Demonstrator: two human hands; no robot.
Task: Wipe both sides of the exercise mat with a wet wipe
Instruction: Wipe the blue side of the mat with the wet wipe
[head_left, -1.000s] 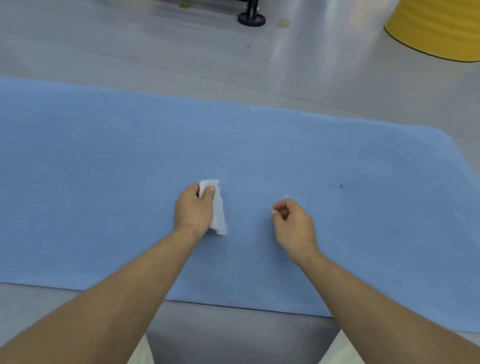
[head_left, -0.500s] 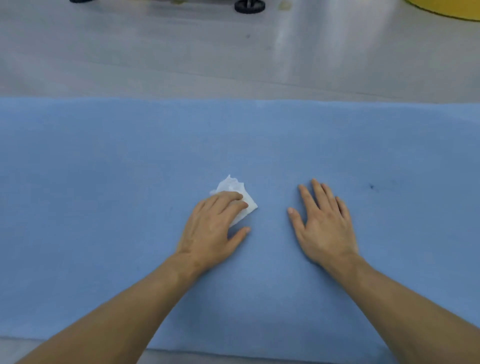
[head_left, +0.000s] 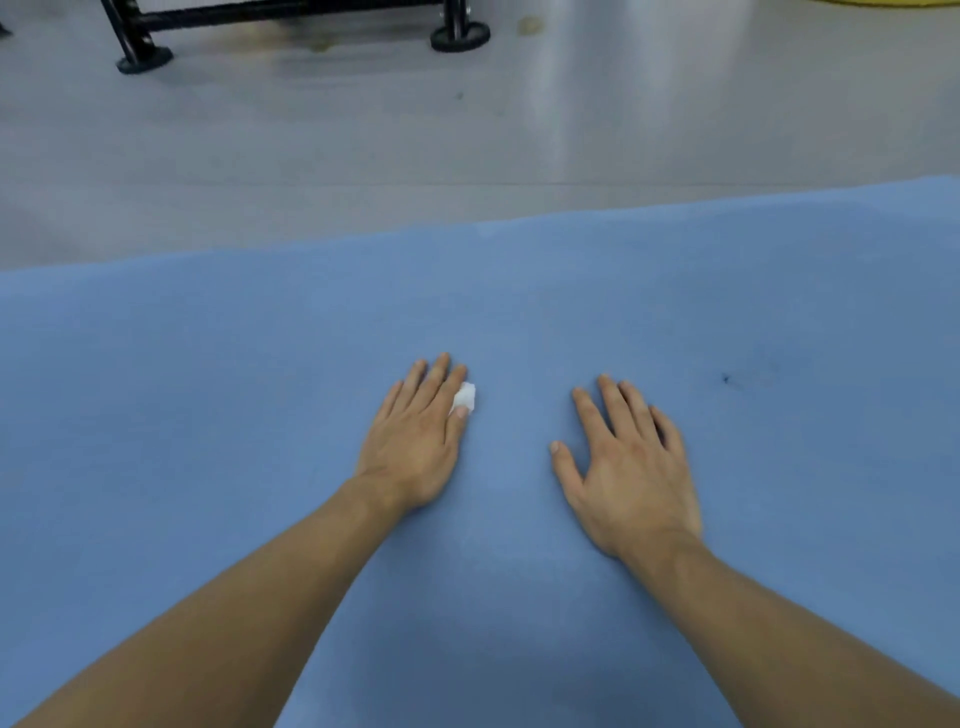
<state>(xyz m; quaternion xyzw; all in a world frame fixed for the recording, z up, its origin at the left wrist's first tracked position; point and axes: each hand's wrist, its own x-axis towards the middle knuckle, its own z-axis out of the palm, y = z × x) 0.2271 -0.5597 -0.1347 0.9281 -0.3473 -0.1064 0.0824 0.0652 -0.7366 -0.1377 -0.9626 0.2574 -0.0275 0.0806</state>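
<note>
A blue exercise mat (head_left: 208, 395) lies flat on the floor and fills the lower two thirds of the head view. My left hand (head_left: 415, 441) lies palm down on the mat with its fingers stretched, pressing a white wet wipe (head_left: 464, 399) beneath it. Only a small corner of the wipe shows beside the index finger and thumb. My right hand (head_left: 626, 467) rests flat on the mat to the right, fingers spread, nothing under it. A small dark mark (head_left: 725, 378) sits on the mat right of that hand.
Grey glossy floor (head_left: 467, 145) runs beyond the mat's far edge. A black metal frame with round feet (head_left: 460, 37) stands at the top. A sliver of a yellow object (head_left: 883, 2) shows at the top right corner.
My left hand went from gripping the wipe to pressing it flat, and now covers most of it. My right hand opened and lies flat. The view shifted, showing the black frame.
</note>
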